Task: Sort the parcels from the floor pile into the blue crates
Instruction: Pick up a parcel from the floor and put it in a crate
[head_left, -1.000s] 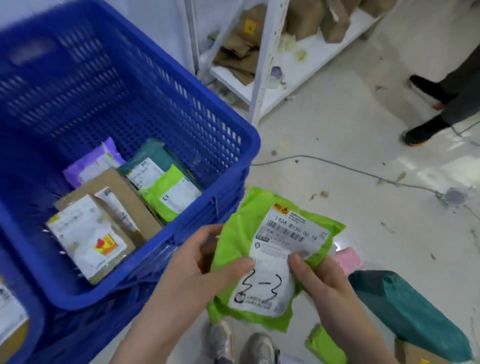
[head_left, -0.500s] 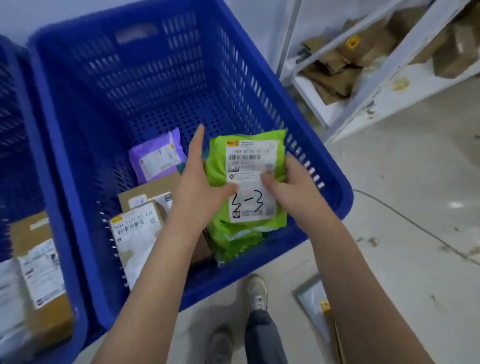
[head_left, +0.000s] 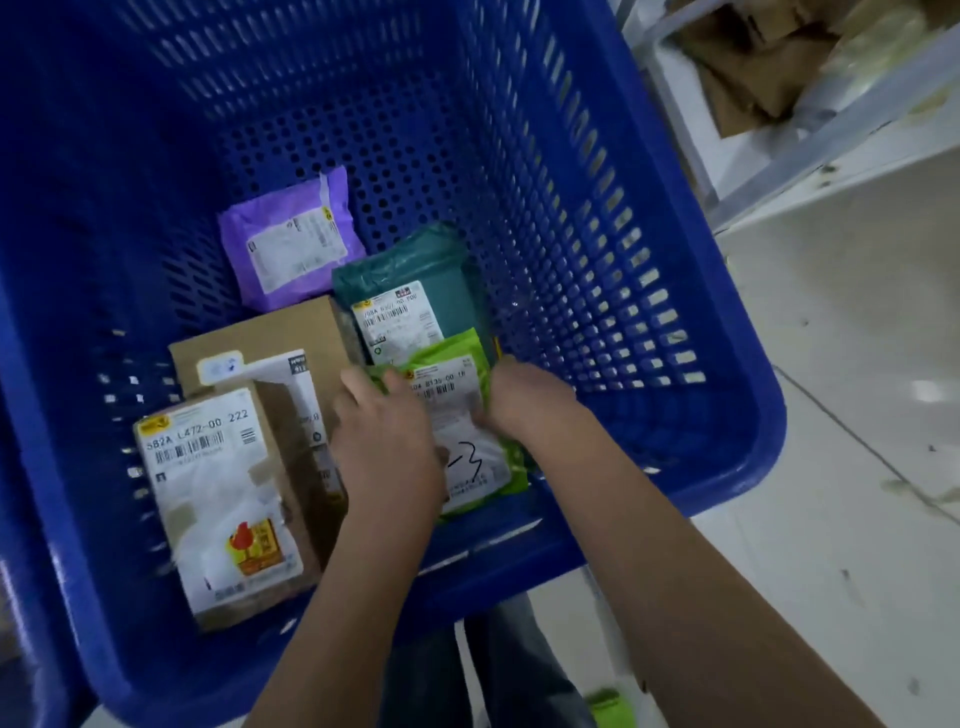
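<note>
A green mailer parcel (head_left: 467, 441) with a white label marked "3" lies low inside the blue crate (head_left: 675, 291), near its front wall. My left hand (head_left: 387, 441) holds its left edge and my right hand (head_left: 524, 400) holds its right edge, both reaching down into the crate. It lies over another green mailer (head_left: 452, 353). Around it are a teal mailer (head_left: 415, 291), a purple mailer (head_left: 291, 239), a brown box (head_left: 270, 338) and a labelled carton (head_left: 218, 499).
A white shelf rack (head_left: 831, 119) with brown packages stands at the upper right. Pale floor (head_left: 857, 415) runs along the right. Another blue crate's edge (head_left: 21, 649) shows at the lower left. My legs are below the crate.
Both hands have carried the green parcel from above the floor, over the crate's rim and down to the crate's bottom. The view has closed in on the crate.
</note>
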